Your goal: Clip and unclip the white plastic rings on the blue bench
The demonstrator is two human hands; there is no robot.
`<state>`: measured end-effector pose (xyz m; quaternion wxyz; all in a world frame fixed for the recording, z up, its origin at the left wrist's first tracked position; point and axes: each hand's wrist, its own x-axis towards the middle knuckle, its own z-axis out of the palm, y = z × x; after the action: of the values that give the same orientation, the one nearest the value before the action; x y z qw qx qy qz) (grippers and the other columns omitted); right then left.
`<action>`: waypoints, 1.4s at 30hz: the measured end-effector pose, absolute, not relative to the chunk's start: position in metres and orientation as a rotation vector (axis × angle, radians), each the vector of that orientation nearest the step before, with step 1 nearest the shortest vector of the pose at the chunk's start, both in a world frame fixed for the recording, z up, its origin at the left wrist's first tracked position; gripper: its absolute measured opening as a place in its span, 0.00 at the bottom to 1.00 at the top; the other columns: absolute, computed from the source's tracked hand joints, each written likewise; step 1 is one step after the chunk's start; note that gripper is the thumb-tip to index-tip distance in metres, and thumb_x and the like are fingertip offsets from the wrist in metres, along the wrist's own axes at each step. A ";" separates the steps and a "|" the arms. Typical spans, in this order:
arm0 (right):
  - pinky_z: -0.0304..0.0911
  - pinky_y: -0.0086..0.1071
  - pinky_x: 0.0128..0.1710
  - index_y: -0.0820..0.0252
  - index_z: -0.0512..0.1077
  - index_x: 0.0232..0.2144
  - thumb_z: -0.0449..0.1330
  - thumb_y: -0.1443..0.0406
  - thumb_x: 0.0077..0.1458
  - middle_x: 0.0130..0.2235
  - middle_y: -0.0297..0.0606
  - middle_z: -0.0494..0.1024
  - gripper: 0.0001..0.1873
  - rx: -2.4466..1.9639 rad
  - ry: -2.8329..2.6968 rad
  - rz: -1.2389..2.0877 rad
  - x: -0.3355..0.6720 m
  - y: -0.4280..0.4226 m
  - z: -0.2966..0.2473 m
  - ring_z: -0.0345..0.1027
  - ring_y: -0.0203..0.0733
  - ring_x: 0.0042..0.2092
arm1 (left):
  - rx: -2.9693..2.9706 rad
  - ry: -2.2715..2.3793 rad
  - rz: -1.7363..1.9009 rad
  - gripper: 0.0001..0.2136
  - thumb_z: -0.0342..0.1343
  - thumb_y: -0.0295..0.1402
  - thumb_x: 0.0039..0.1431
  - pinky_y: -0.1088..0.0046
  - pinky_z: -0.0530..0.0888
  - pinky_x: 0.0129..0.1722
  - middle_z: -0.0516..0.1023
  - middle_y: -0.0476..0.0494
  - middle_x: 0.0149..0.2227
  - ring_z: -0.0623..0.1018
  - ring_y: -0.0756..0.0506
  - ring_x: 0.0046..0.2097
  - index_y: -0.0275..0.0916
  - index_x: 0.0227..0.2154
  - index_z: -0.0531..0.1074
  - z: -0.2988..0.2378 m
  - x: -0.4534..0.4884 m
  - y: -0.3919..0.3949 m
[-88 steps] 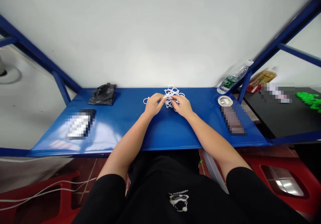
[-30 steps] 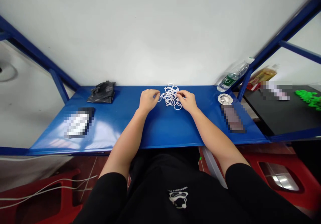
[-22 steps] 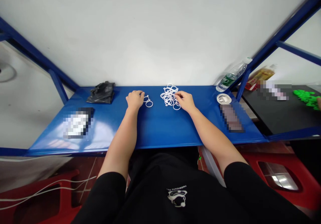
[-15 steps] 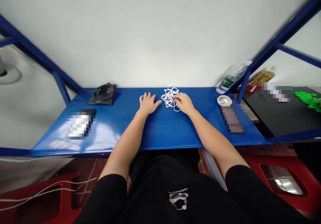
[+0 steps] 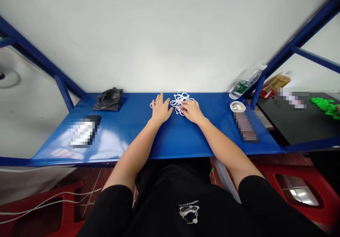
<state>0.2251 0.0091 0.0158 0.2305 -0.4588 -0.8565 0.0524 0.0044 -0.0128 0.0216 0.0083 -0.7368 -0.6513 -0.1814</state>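
Black short-sleeved top [image 5: 164, 203] bearing a white cartoon emblem [image 5: 188, 212] beneath small curved lettering; left sleeve [image 5: 111, 208] and right sleeve [image 5: 265, 201] are loose; left hand [image 5: 160, 110] and right hand [image 5: 192, 111] are bare.

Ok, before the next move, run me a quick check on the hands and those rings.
Right hand on the tangle of white plastic rings: ok, fingers resting on it; whether it grips, cannot tell.
Left hand flat on the blue table, holding nothing visible: ok.
Rings in the tangle separated: not ok, they lie interlinked.
Lone ring by the left hand free of the tangle: cannot tell.
Co-worker's hand at the right edge, away from yours: ok.
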 end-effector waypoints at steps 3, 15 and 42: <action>0.51 0.60 0.70 0.51 0.83 0.40 0.62 0.67 0.64 0.50 0.42 0.84 0.09 -1.233 -2.319 0.142 0.225 0.009 0.015 0.72 0.55 0.57 | -2.409 -1.831 -0.777 0.21 0.54 0.44 0.72 0.43 0.52 0.74 0.65 0.35 0.72 0.63 0.32 0.73 0.45 0.62 0.75 0.025 0.010 -0.016; 0.65 0.50 0.61 0.52 0.81 0.52 0.59 0.65 0.67 0.51 0.43 0.85 0.16 -1.117 -2.099 0.186 0.228 0.011 0.016 0.76 0.52 0.54 | -2.730 -1.587 -0.797 0.12 0.57 0.40 0.71 0.41 0.54 0.73 0.83 0.40 0.53 0.77 0.35 0.59 0.47 0.49 0.82 0.017 0.015 -0.015; 0.75 0.40 0.50 0.53 0.80 0.55 0.60 0.59 0.66 0.48 0.42 0.85 0.18 -0.998 -1.908 0.356 0.225 0.003 0.016 0.78 0.44 0.41 | -2.610 -1.699 -0.978 0.13 0.50 0.34 0.73 0.51 0.58 0.72 0.84 0.43 0.51 0.79 0.41 0.56 0.45 0.44 0.81 0.023 0.013 -0.013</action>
<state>0.2247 0.0030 0.0159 0.4614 -0.4055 -0.7758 0.1446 0.0129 -0.0126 0.0229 -0.0613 -0.7981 -0.5195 -0.2990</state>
